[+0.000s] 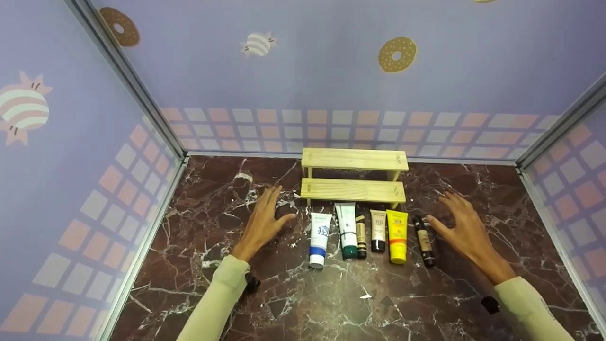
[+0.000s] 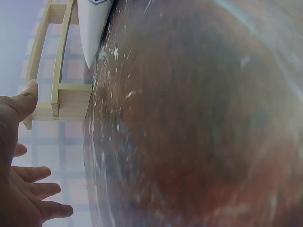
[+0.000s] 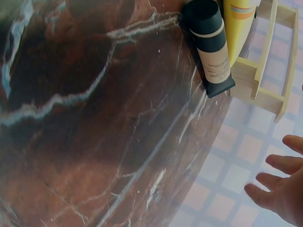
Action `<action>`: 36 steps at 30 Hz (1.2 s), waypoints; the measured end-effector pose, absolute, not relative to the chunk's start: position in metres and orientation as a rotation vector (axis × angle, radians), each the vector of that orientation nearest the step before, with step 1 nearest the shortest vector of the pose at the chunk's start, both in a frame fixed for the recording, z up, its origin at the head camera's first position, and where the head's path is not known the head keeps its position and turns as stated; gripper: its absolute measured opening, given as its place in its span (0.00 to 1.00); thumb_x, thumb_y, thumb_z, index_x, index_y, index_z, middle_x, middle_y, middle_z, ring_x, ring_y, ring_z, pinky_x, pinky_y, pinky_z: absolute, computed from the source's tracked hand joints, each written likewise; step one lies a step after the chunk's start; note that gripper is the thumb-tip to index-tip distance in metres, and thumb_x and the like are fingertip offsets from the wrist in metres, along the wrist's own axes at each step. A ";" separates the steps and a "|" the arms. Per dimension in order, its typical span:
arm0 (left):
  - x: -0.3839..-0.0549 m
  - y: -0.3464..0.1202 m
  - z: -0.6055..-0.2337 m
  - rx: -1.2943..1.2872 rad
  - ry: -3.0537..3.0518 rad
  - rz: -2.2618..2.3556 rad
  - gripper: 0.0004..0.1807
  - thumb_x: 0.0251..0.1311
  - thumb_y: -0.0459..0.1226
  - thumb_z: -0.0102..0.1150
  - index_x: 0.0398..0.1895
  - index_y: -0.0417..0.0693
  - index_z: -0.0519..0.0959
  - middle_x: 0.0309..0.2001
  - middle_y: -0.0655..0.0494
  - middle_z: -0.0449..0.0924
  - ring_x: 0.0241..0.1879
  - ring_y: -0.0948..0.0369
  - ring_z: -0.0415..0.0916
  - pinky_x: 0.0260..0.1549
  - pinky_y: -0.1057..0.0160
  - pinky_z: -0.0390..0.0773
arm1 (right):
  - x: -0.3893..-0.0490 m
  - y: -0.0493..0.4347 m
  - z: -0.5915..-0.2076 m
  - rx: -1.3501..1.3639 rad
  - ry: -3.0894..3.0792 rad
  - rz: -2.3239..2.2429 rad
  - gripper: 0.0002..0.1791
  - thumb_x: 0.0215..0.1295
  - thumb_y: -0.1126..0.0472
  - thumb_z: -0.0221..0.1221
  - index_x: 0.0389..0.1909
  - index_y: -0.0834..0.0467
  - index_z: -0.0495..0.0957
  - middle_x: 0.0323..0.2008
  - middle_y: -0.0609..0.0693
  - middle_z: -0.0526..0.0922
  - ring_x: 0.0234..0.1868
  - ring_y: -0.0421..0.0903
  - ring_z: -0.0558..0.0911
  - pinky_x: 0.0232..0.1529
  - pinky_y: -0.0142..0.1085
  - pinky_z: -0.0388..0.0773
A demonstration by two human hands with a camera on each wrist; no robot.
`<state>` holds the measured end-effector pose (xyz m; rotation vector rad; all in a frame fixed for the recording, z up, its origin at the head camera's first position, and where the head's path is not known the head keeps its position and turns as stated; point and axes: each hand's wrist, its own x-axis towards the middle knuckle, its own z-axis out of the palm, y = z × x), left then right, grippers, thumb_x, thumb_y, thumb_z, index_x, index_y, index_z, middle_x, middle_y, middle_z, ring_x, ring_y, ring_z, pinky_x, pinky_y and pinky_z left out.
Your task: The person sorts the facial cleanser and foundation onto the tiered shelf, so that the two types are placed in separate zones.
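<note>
My left hand point(image 1: 262, 222) is held with its fingers spread and nothing in them, left of a white tube with a blue band point(image 1: 320, 237). On the other side, my right hand point(image 1: 464, 227) is likewise bare, its thumb beside a black and beige tube point(image 1: 424, 240). Between these two tubes lie a white tube with a green cap point(image 1: 347, 227), a slim black and gold tube point(image 1: 361, 232), a small beige BB tube point(image 1: 378, 226) and a yellow tube point(image 1: 397, 232). The left wrist view shows the left thumb overlapping a wooden stand point(image 2: 73, 97).
The two-step light wooden stand point(image 1: 352, 189) is behind the row of tubes, near the back wall point(image 1: 322, 85). Side walls border the brown marbled tabletop point(image 1: 331, 303) at left and right. A small white scrap point(image 1: 366, 293) shows in front of the tubes.
</note>
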<state>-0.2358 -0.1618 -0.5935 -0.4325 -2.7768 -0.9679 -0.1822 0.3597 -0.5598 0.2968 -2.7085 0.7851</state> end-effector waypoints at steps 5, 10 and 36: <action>-0.236 -0.154 -0.599 -0.454 -2.744 -1.039 0.50 0.68 0.50 0.76 0.85 0.38 0.64 0.84 0.35 0.60 0.83 0.33 0.55 0.84 0.36 0.56 | -0.179 0.355 -0.565 0.287 -2.706 0.821 0.34 0.73 0.55 0.73 0.71 0.70 0.77 0.71 0.74 0.75 0.71 0.75 0.72 0.67 0.78 0.70; -0.238 -0.146 -0.603 -0.433 -2.714 -1.156 0.47 0.68 0.47 0.77 0.84 0.39 0.66 0.84 0.36 0.62 0.83 0.35 0.56 0.84 0.37 0.56 | -0.177 0.352 -0.569 0.276 -2.706 0.854 0.33 0.73 0.56 0.73 0.71 0.70 0.78 0.68 0.74 0.78 0.69 0.74 0.74 0.67 0.76 0.71; -0.254 -0.123 -0.622 -0.351 -2.427 -1.485 0.41 0.67 0.41 0.79 0.79 0.37 0.73 0.76 0.32 0.72 0.78 0.38 0.67 0.81 0.38 0.65 | -0.167 0.348 -0.598 0.176 -2.846 0.979 0.34 0.75 0.53 0.71 0.70 0.74 0.76 0.65 0.77 0.78 0.65 0.77 0.77 0.67 0.75 0.72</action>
